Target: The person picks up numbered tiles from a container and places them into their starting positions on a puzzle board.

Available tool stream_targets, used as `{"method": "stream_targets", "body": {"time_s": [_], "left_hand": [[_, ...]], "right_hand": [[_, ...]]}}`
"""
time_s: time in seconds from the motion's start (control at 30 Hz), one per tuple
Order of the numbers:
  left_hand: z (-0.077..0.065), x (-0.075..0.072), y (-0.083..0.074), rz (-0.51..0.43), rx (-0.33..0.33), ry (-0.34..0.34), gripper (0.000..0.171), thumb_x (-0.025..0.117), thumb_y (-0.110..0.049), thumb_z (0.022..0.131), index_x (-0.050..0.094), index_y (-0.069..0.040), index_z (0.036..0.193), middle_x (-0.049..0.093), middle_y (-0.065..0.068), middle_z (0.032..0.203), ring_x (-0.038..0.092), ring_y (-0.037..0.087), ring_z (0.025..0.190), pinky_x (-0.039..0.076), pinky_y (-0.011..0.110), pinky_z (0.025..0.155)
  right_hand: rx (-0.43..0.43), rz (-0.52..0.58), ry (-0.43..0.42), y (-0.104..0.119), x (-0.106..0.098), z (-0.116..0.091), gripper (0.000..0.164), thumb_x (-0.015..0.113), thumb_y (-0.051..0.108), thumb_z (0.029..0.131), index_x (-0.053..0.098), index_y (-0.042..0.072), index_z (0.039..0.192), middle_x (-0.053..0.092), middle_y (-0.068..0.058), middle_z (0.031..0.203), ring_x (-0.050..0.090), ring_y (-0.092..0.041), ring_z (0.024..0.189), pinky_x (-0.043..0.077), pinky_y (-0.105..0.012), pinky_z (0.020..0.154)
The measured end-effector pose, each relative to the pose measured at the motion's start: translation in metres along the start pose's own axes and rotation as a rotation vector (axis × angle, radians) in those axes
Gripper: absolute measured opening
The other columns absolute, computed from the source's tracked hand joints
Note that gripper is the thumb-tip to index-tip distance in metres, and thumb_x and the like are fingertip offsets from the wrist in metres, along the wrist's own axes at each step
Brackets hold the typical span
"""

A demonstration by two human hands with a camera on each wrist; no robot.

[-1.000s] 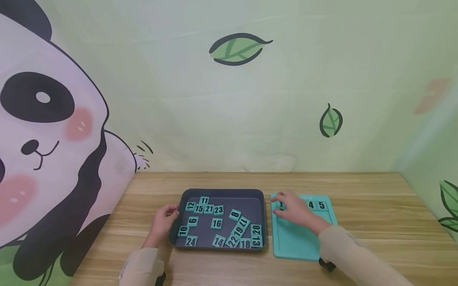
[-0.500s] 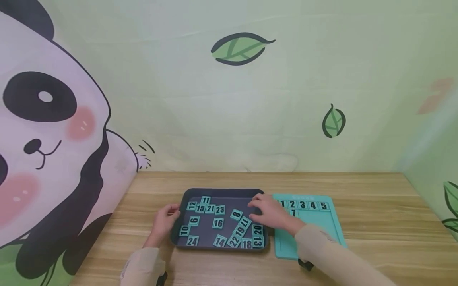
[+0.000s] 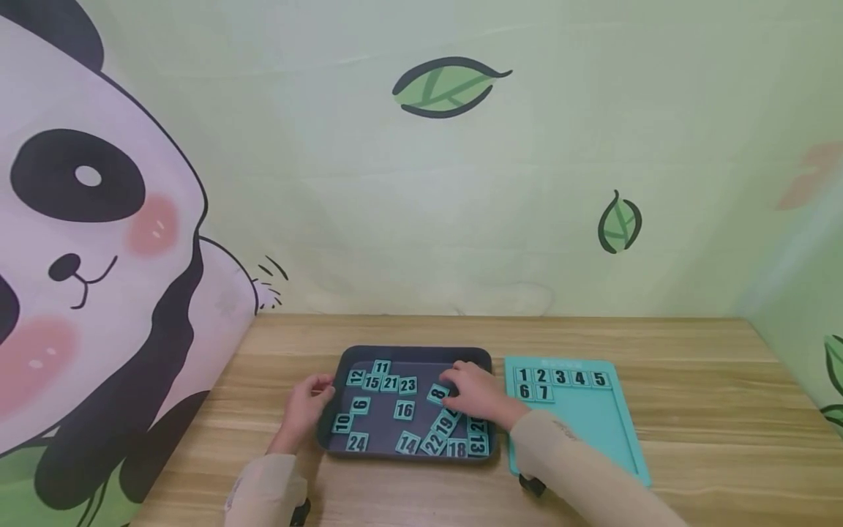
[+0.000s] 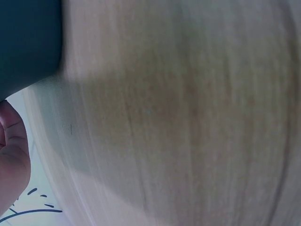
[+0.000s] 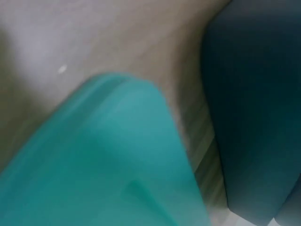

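My left hand [image 3: 304, 410] grips the left rim of a dark tray [image 3: 402, 354], with bent fingers and thumb at the edge. In the left wrist view, its fingers [image 4: 14, 127] meet the tray's outer corner [image 4: 28, 42]. Inside the tray lie several turquoise number tiles. My right hand [image 3: 477, 391] reaches over the tray's right side, fingertips and thumb at the right edges of tile 8 [image 3: 437, 394], spread apart. That hand partly covers tile 17. Right of the tray lies a turquoise board [image 3: 579, 432] with tiles 1 to 7 in its upper rows.
Tray and board stand close together on a wooden table [image 3: 395, 490]. Tile 16 [image 3: 405, 410] lies mid-tray, tile 24 [image 3: 358, 442] at its lower left, and tile 22 [image 3: 433, 443] near its front edge. Behind the table hangs a printed panda cloth [image 3: 329, 183].
My right hand has left the board and moved left over the tray to tile 8. Tiles 6 and 7 on the board are now uncovered. My left hand stays at the tray rim.
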State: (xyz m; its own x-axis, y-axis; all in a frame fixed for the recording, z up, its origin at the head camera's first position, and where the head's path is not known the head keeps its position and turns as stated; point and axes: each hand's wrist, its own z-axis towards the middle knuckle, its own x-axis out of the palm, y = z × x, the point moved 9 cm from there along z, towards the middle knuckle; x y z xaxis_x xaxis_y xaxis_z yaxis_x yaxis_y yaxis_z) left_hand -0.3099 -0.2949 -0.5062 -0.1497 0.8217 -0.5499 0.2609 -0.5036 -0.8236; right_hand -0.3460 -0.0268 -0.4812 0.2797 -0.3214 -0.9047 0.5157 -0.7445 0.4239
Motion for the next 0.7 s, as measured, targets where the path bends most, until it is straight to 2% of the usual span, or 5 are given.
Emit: {"method": "stream_targets", "body": {"time_s": [0.1, 0.33, 0.7], "left_hand": [[0.000, 0.000, -0.001, -0.007, -0.006, -0.001, 0.030, 0.046, -0.010, 0.090, 0.051, -0.002, 0.117, 0.054, 0.017, 0.111, 0.050, 0.027, 0.103, 0.045, 0.040, 0.087], [0.000, 0.001, 0.000, -0.003, -0.003, -0.003, 0.030, 0.046, -0.010, 0.089, 0.051, -0.001, 0.117, 0.054, 0.017, 0.111, 0.050, 0.027, 0.102, 0.045, 0.040, 0.086], [-0.001, 0.000, -0.001, -0.005, 0.010, -0.015, 0.029, 0.047, -0.009, 0.089, 0.053, 0.000, 0.116, 0.055, 0.017, 0.109, 0.051, 0.027, 0.101, 0.045, 0.040, 0.086]], "right_hand": [[0.025, -0.016, 0.009, 0.000, 0.004, 0.004, 0.038, 0.060, 0.035, 0.079, 0.059, 0.016, 0.112, 0.057, -0.004, 0.110, 0.052, -0.020, 0.102, 0.043, -0.038, 0.090], [0.023, -0.004, 0.023, 0.005, 0.014, 0.008, 0.037, 0.061, 0.030, 0.079, 0.059, 0.011, 0.110, 0.058, -0.002, 0.095, 0.053, -0.011, 0.080, 0.047, -0.029, 0.073], [0.033, 0.046, 0.023, 0.009, 0.022, 0.006, 0.048, 0.065, 0.035, 0.075, 0.056, 0.013, 0.117, 0.058, -0.002, 0.099, 0.052, -0.011, 0.083, 0.046, -0.028, 0.072]]}}
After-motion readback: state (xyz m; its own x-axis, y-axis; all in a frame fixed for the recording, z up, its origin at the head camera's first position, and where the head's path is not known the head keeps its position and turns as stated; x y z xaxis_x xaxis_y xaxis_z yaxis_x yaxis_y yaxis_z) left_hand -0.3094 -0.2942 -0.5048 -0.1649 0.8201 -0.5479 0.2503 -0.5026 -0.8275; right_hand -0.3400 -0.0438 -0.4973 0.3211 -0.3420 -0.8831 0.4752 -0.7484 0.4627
